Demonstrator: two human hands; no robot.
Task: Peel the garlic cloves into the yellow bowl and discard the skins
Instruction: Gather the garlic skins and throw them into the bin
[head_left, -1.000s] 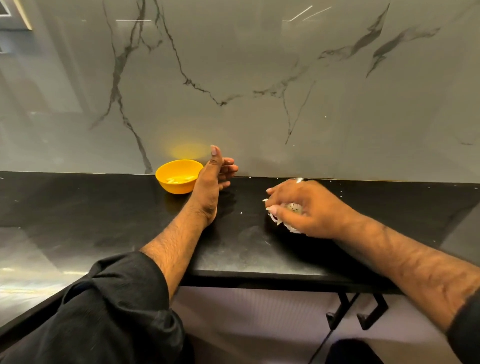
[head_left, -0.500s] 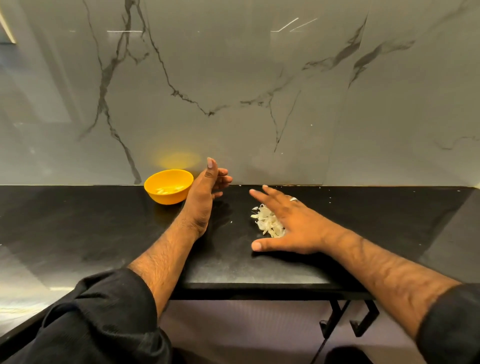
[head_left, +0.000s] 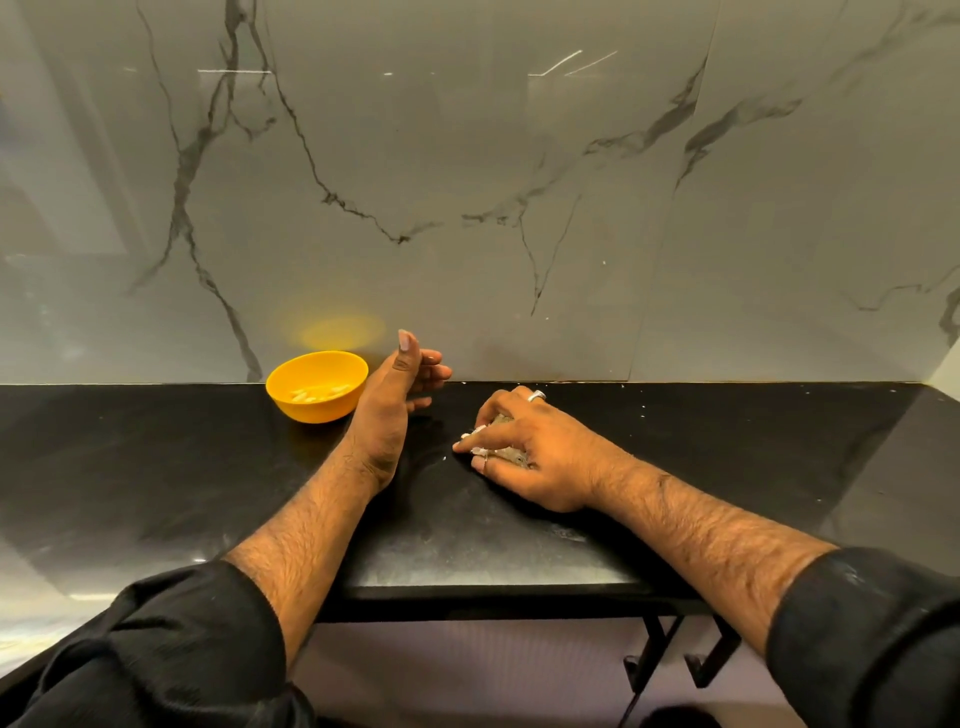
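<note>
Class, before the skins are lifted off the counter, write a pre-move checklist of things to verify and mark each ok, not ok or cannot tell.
1. Right hand curled over the skin pile: ok.
2. Every skin gathered: not ok; white flecks lie along the counter's back edge.
3. Peeled cloves inside the yellow bowl: ok.
4. Left hand empty, resting beside the bowl: ok.
5. Bin for the skins: cannot tell; none is in view.

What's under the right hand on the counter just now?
The right hand curls over a small heap of garlic skins; pale flakes show between its fingers. The hand covers most of the heap, so whether any unpeeled clove lies in it cannot be seen.
</note>
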